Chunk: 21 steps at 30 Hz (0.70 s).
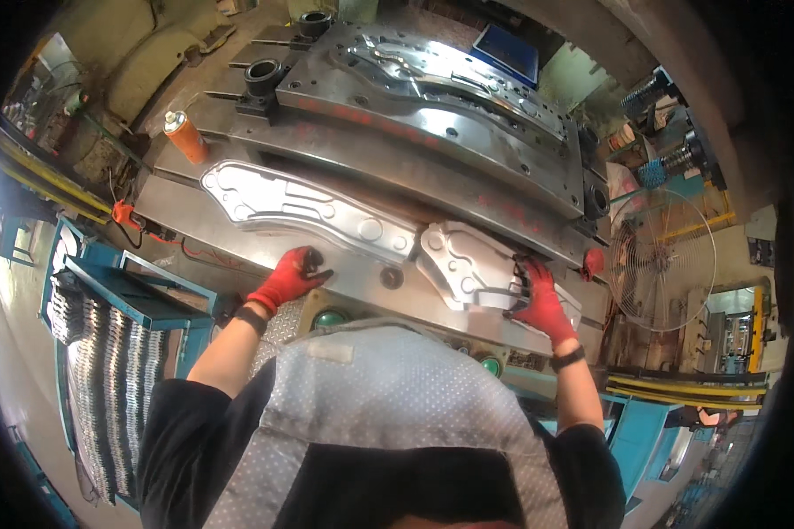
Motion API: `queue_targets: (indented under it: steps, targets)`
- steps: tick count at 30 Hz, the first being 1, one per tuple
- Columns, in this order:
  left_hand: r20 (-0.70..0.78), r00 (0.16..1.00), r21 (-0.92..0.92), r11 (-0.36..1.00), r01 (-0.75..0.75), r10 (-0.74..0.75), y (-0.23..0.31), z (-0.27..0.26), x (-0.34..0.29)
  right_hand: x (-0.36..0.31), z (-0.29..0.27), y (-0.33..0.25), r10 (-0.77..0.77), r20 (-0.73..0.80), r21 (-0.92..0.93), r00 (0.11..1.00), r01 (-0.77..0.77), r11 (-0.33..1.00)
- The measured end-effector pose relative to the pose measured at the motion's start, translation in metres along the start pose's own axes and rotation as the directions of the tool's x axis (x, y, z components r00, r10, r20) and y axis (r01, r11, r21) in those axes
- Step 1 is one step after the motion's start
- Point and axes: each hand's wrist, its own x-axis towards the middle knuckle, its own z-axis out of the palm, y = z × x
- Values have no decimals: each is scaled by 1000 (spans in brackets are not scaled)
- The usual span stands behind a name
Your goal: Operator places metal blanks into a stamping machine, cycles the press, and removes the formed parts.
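Two shiny stamped metal panels lie on the steel press bed, the left panel (304, 204) long and curved, the right panel (460, 261) shorter in view and partly covered by my hand. My right hand (545, 304), in a red glove with dark fingertips, spans the right panel, fingers at its far edge and thumb at its near edge. In a matching glove, my left hand (289, 279) is over the bed's near edge, just below the left panel. Its fingers are apart and it holds nothing.
Beyond the panels stands a large steel die (415, 119) with a shaped metal piece on top. An orange spray can (185, 138) is at the bed's left. Green buttons (330, 319) line the near edge. A wire fan (663, 260) stands right; a rack of stacked parts (119, 379) stands left.
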Motion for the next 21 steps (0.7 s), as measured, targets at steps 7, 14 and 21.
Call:
queue_targets:
  steps: [7, 14, 21]
  targets:
    - [70, 998, 39, 999, -1, -2, -6, -4, 3, 166, -127, -36, -367, -289, -124, 884, 346, 930]
    - [36, 999, 23, 1000, 22, -22, -2, -1, -5, 339, -152, -34, -422, -147, -110, 895, 409, 906]
    - [7, 1000, 107, 994, -11, 10, -3, -4, -3, 396, -122, -15, -490, -194, 57, 850, 509, 859]
